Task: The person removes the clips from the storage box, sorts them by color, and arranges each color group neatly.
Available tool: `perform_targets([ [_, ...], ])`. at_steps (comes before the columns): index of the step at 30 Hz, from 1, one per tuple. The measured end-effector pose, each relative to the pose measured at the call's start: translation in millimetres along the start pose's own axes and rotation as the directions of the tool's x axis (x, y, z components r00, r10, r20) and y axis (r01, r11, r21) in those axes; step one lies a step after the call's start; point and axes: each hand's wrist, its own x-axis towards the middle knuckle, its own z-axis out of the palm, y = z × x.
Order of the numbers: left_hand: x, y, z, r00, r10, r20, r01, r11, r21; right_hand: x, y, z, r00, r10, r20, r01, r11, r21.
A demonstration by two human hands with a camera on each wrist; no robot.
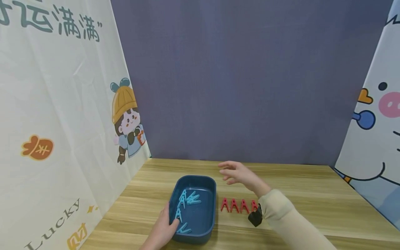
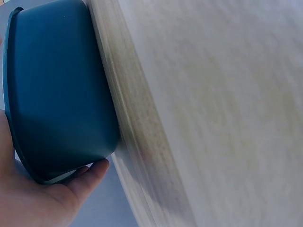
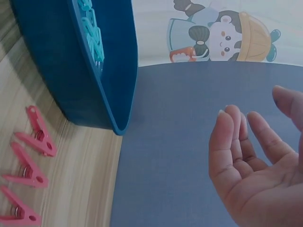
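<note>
A dark blue plastic box stands on the wooden table, with several light blue clothespins lying loose inside. My left hand grips its near left corner, thumb over the rim; the left wrist view shows fingers against the outer wall of the box. In the air beyond a row of several red clothespins, my right hand holds nothing, fingers loosely bent and thumb apart in the right wrist view. Those red clothespins lie just right of the box, the rightmost partly hidden by a black wrist-worn item.
Wood-grain table extends to both sides of the box. A grey-blue backdrop rises at the table's far edge. White printed cloths with cartoon figures hang at left and right.
</note>
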Motion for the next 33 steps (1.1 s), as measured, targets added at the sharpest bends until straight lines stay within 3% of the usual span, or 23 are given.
perform_targets([
  [14, -0.6, 1.0, -1.7, 1.0, 0.006, -0.011, -0.005, 1.0, 0.011, 9.2, -2.9, 20.2, 1.0, -0.007, 0.012, 0.007, 0.999, 0.05],
  [33, -1.3, 1.7, -1.4, 1.0, 0.006, -0.012, -0.006, 1.0, 0.001, 14.4, -3.9, 40.7, 0.996, 0.004, 0.094, -0.008, 0.999, 0.038],
])
